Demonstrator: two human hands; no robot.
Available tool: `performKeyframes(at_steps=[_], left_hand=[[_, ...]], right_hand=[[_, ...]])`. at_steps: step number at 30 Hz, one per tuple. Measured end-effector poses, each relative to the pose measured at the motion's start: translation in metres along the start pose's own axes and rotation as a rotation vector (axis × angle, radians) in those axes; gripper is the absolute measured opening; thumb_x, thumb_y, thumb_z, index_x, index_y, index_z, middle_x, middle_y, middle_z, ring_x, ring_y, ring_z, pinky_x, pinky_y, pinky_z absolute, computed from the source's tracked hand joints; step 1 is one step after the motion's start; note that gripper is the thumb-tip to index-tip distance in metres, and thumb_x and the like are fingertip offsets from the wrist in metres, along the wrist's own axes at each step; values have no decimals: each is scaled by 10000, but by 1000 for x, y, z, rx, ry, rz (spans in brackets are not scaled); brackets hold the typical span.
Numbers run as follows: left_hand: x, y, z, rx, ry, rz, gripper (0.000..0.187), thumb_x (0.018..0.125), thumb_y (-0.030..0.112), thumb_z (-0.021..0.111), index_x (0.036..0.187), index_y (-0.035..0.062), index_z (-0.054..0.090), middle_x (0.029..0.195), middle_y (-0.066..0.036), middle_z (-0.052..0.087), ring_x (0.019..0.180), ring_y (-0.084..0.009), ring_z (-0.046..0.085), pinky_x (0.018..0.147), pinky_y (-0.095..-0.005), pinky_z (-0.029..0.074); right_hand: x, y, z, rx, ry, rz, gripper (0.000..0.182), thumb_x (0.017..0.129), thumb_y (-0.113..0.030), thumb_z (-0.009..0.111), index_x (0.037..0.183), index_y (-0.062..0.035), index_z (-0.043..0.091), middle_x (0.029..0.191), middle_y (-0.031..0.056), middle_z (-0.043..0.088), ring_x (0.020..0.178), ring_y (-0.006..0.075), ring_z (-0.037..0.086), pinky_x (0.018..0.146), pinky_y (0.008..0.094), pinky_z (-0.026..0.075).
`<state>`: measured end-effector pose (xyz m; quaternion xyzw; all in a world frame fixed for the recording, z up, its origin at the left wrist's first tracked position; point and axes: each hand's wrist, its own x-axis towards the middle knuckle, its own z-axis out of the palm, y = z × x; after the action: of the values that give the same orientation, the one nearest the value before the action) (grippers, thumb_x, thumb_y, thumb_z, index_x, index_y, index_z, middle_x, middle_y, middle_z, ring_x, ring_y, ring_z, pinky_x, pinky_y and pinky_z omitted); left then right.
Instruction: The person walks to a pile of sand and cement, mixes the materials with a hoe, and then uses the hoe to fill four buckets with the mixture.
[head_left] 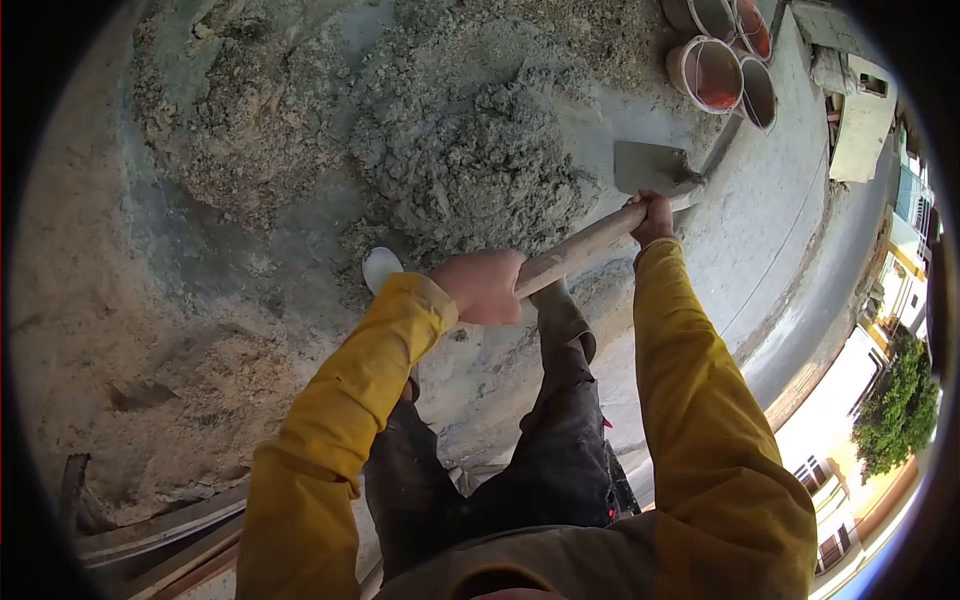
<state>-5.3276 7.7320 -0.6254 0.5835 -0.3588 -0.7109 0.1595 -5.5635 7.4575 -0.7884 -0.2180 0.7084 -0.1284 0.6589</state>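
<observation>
Both of my hands are wrapped around the wooden handle of a hoe point(580, 248). My left hand point(480, 287) is closed near the handle's end, in front of my legs. My right hand point(655, 217) grips farther along, close to the head. The flat grey blade point(648, 167) shows just beyond my right hand, apart from the mortar. A heap of wet, lumpy grey mortar point(500, 165) lies on the ground left of the blade. My boots stand at the heap's near edge.
Several buckets point(712, 75), some reddish inside, stand at the upper right. Another pile of drier, sandy material point(235, 120) spreads at the upper left. Boards point(165, 535) lie at the lower left. A paved strip point(790, 200) runs along the right, with buildings and a tree point(898, 405) beyond.
</observation>
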Motion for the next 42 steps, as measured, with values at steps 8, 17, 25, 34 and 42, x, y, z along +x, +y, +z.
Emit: performKeyframes(at_steps=[8, 17, 25, 34, 42], left_hand=[[-211, -108, -99, 264, 106, -127, 345, 682, 71, 610, 1014, -15, 562, 876, -214, 624, 840, -365, 621, 714, -413, 479], [-365, -219, 12, 258, 239, -338, 288, 668, 102, 680, 941, 73, 594, 823, -126, 651, 784, -325, 647, 702, -422, 505], [-317, -63, 121, -186, 333, -469, 303, 676, 104, 604, 967, 27, 580, 822, -205, 628, 827, -410, 619, 729, -449, 496], [-152, 74, 195, -618, 507, -300, 441, 680, 145, 665, 1074, -22, 558, 843, -169, 606, 806, -276, 616, 728, -409, 484], [-44, 65, 57, -397, 474, -135, 350, 677, 120, 614, 978, -36, 527, 806, -259, 601, 803, -436, 612, 702, -467, 473]], right_hand=[[-124, 160, 180, 328, -53, 168, 32, 883, -98, 453, 886, -68, 465, 694, 82, 520, 653, 234, 514, 681, 395, 492], [-336, 197, 190, 325, -265, 447, 53, 873, -89, 515, 910, -53, 499, 803, 105, 552, 797, 252, 550, 847, 428, 454], [-246, 160, 162, -36, -137, 451, 98, 813, -54, 591, 772, -20, 508, 654, 108, 528, 522, 248, 541, 541, 394, 485], [-165, 18, 128, -421, -236, 151, 148, 776, -33, 623, 656, -3, 544, 556, 83, 527, 455, 189, 521, 446, 338, 423], [-29, -87, 164, -372, -35, -27, 101, 752, -36, 594, 704, 31, 535, 589, 108, 556, 489, 209, 546, 480, 358, 456]])
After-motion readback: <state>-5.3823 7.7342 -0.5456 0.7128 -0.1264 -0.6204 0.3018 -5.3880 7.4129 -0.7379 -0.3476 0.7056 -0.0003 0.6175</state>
